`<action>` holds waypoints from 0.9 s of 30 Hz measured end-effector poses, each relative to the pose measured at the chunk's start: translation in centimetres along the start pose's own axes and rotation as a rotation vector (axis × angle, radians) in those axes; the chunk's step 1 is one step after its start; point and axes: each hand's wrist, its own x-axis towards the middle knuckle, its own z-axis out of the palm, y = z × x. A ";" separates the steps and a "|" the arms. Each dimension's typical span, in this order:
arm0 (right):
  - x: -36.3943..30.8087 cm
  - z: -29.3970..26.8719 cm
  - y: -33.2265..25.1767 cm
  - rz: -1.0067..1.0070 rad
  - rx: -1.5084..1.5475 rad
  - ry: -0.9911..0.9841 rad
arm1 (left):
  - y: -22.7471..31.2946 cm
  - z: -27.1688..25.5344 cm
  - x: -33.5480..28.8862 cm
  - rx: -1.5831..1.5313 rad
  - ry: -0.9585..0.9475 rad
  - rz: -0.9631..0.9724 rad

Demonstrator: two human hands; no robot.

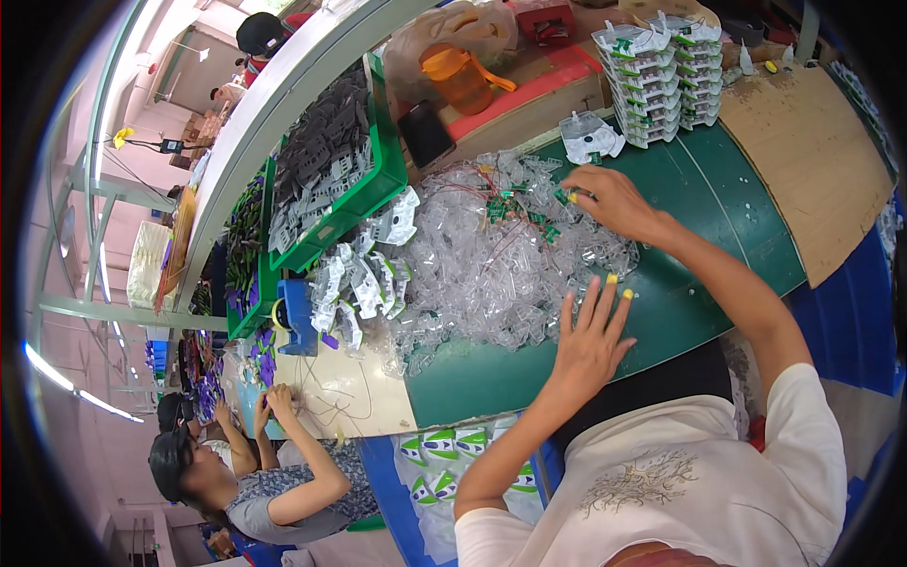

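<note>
My left hand [588,345] hovers at the near edge of the heap of clear plastic parts [482,255]. Its fingers are spread, with yellow covers on some fingertips, and nothing shows in its grasp. Across the heap's right side reaches my right hand [614,203], fingers bent and a little apart, one yellow tip showing. Close to those fingertips lie small green circuit boards [505,206] with thin red wires, resting on the clear parts. Whether the right fingertips touch a board is hidden. Just beyond that hand, a white-and-clear housing [590,138] sits on the green table [704,227].
Tall stacks of white housings [647,85] stand at the back right, beside cardboard [803,161]. An orange jug [458,80] and a dark phone [425,132] are at the back. Green crates [383,142] hold grey parts. White-green shells [364,279] lie left. Co-workers [274,491] sit at left.
</note>
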 end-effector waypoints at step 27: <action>-3.8 -4.8 -12.4 -0.037 0.176 0.022 | -2.9 -1.0 -5.6 -0.359 0.621 -0.376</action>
